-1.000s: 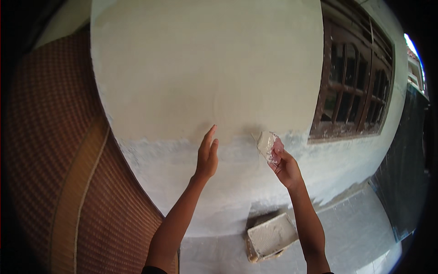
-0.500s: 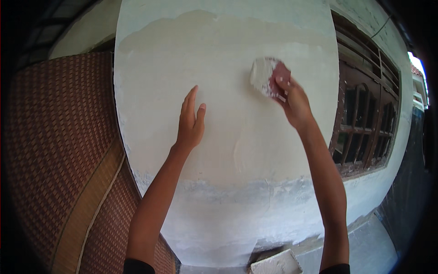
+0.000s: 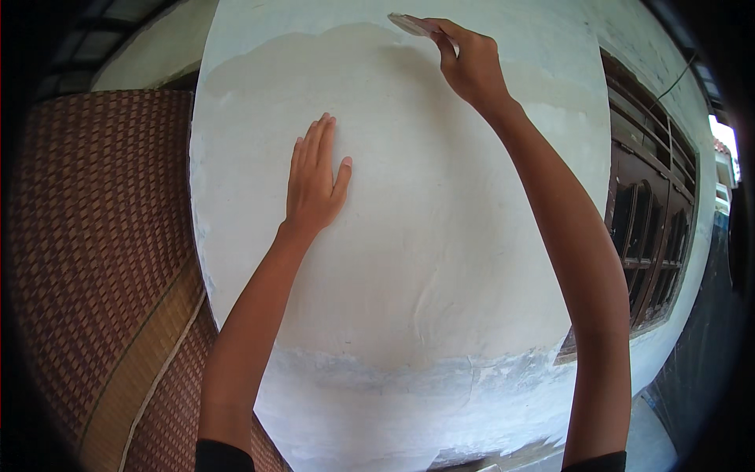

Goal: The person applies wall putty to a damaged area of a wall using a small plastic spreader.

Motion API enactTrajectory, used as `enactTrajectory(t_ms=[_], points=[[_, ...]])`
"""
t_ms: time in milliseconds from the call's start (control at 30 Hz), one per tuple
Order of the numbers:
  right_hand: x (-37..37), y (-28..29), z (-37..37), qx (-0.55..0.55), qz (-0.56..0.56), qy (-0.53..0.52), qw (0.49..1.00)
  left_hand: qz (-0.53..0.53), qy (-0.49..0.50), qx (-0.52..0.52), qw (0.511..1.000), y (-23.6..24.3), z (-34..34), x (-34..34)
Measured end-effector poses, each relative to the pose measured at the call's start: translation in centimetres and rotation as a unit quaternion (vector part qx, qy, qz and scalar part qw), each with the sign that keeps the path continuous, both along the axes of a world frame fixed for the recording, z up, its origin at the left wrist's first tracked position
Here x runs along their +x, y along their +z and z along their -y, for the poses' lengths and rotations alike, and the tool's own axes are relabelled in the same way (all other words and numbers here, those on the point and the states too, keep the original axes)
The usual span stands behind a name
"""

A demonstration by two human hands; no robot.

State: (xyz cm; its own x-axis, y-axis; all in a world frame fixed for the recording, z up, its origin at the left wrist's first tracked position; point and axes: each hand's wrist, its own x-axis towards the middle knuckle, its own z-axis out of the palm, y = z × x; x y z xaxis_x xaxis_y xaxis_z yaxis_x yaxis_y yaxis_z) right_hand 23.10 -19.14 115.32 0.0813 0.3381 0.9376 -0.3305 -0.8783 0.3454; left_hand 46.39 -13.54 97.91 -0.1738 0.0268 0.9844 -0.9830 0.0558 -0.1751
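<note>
High on the pale wall, my right hand grips a flat putty scraper between thumb and fingers. The scraper is seen nearly edge-on, at the upper border of a damp-looking beige patch of filler. Whether its edge touches the wall, I cannot tell. My left hand is stretched out in front of the patch, fingers straight and thumb apart, holding nothing; it looks to be against or very close to the wall. Faint ridges show in the filler below, between my arms.
A brown woven mat stands along the left side of the wall. On the right is a dark wooden window frame with panes. A sliver of a tray shows at the bottom edge, beside grey floor.
My right hand has carried the scraper upward and a little left, turning it nearly edge-on. My left hand has risen slightly and flattened. The view has tilted up, leaving the tray almost out of sight.
</note>
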Motion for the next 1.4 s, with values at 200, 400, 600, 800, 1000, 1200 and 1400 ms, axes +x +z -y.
enactTrajectory(t_ms=[200,400,600,800,1000,1200,1400], points=[[2.5,1.8,1.3,-0.058,0.016,-0.067,0.996,0.027,0.073,-0.015,0.997,0.7,1.2,1.8],[4.0,2.2,2.8,-0.079,0.043,-0.111,0.990,0.028,0.085,-0.006,0.996,0.6,1.6,2.3],[4.8,1.5,3.5,-0.118,0.041,-0.152,0.980,0.034,0.088,-0.014,0.995,0.5,1.7,2.5],[5.3,1.6,5.0,-0.133,0.024,-0.218,0.967,0.035,0.080,-0.014,0.996,0.6,1.7,2.7],[5.2,1.7,3.9,-0.016,-0.014,-0.297,0.955,0.039,0.075,-0.017,0.996,0.6,1.8,2.6],[5.2,1.5,1.3,-0.001,-0.060,-0.351,0.935,0.041,0.075,-0.018,0.996,0.5,1.7,2.8],[4.3,0.2,1.4,-0.031,-0.094,-0.344,0.934,0.037,0.101,-0.032,0.994,0.5,1.8,2.5]])
